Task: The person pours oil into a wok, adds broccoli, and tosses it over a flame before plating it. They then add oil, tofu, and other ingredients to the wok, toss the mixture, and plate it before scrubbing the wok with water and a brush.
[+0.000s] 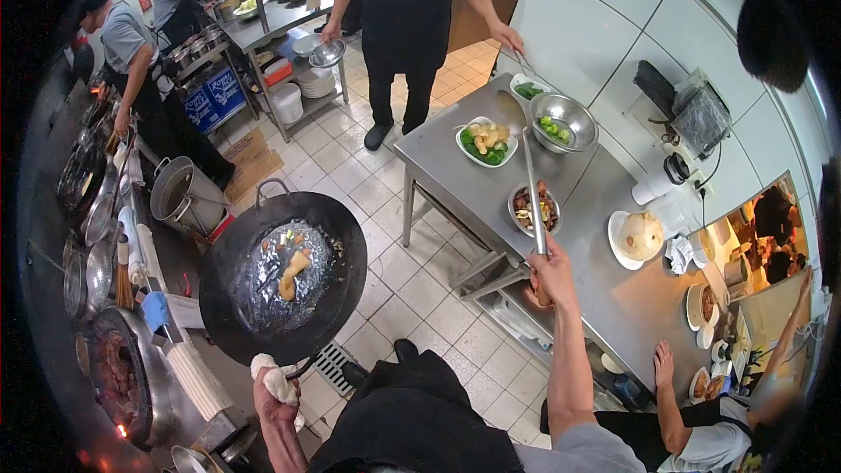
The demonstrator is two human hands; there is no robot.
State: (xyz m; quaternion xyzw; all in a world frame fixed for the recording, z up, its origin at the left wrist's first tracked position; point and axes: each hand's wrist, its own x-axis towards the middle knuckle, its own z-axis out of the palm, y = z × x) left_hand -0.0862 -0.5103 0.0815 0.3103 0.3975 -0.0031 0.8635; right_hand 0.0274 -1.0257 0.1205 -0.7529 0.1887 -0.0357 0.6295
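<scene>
The left hand [279, 396] is clamped, through a white cloth [273, 378], on the handle of a round black iron wok [282, 276] holding oily scraps; tilted, it could spill on the tiles. The right hand [550, 273] grips a long steel ladle [533, 177] over the brushed steel table [455, 177], near a small steel bowl [533, 208].

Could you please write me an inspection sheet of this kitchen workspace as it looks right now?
Surface: steel table, crowded with dishes.
Job's things: black wok with some food and sauce; long ladle reaching over the table.
Clutter: vegetable plate, steel bowl of greens, small bowl of mixed food.
Grippers: left hand holds the wok handle through a cloth; right hand grips the ladle.
Cables: nothing seen.
Surroundings: tiled floor, several people standing nearby.
</scene>
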